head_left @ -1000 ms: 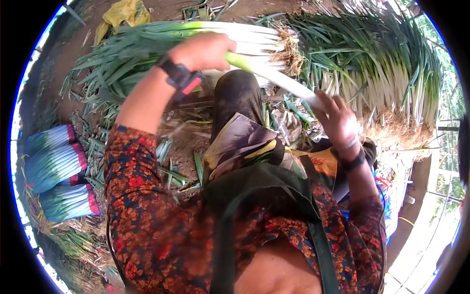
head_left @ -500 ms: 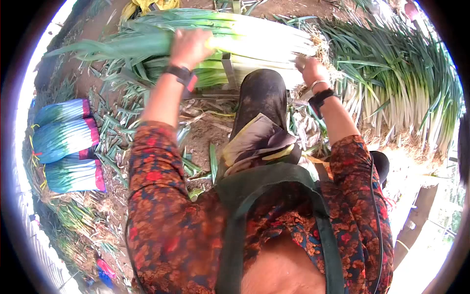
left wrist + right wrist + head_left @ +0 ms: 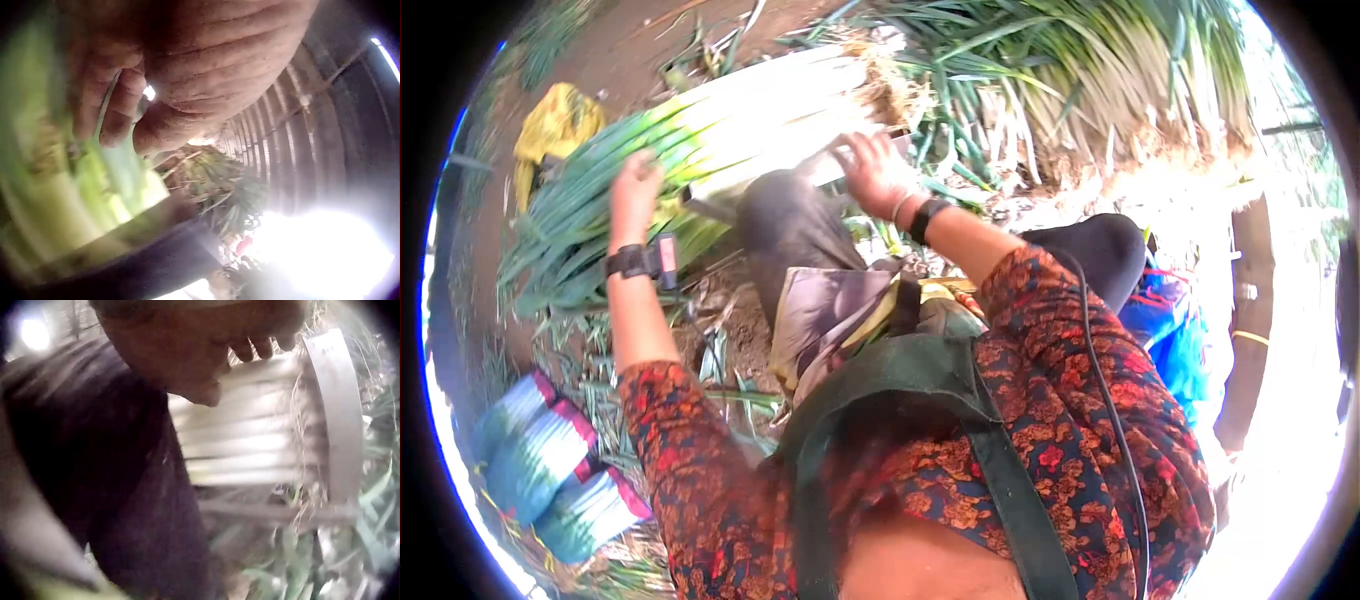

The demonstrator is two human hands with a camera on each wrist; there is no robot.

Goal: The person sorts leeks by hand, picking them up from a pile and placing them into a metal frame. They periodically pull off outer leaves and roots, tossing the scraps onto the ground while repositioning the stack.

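Observation:
A thick bundle of leeks [image 3: 750,105] lies across a low metal rack [image 3: 339,419], white stems and roots toward the right, green leaves toward the left. Over the leafy part is my left hand [image 3: 636,190], its fingers loosely bent. The left wrist view shows its fingertips close over the pale green leek stalks [image 3: 94,194], with no leek in its grasp. My right hand [image 3: 878,175] reaches out near the root end, fingers apart and holding nothing. In the right wrist view, its thumb and fingers overlap the row of white stems [image 3: 244,440].
My knee [image 3: 790,215] stands right against the near side of the rack. A large heap of loose leeks [image 3: 1080,90] lies at the back right. Several packed leek bundles [image 3: 540,450] lie at the lower left. A yellow bag [image 3: 555,130] is beyond the leaves; a blue bag [image 3: 1170,330] sits at the right.
A second ago both hands held one leek stretched between them. It was then laid onto the bundle, and both hands have let go. The head view has turned and shifted.

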